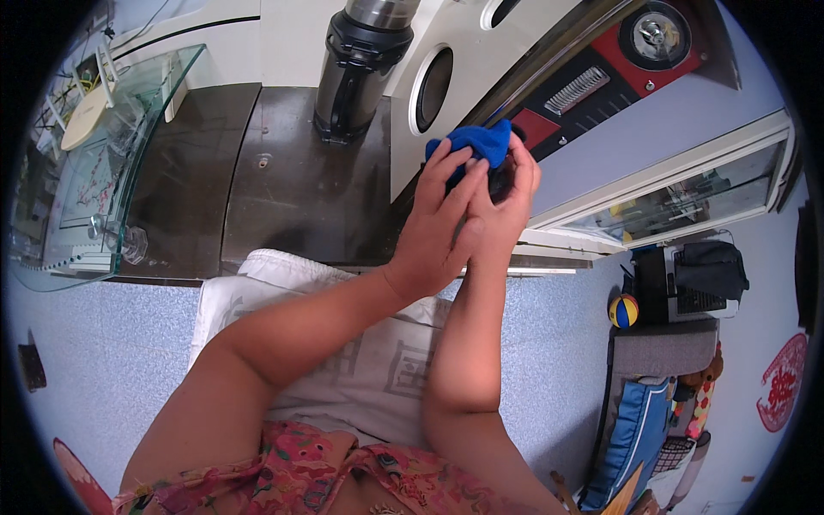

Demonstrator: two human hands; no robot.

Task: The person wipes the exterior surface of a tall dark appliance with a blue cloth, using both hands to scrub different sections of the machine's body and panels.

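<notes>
A bunched blue cloth (479, 143) lies between my two hands, near the lower end of a tall red and black speaker panel (573, 96). My left hand (434, 225) has its fingers on the cloth's near left side. From the right, my right hand (505, 193) curls around a dark, rounded object (499, 182) just under the cloth; its kind cannot be told, as fingers and cloth cover most of it. The hands touch at the thumbs. A large steel vacuum flask (354, 84) with a black handle stands upright to the left of my hands, on a dark brown cabinet top (290, 193).
At the left is a glass shelf (151, 135) with a router above it. A white panel with round openings (412, 116) stands behind my hands. A framed glass door (676, 187) is at the right. White printed fabric (360, 360) lies below my forearms. A sofa (663, 347) stands lower right.
</notes>
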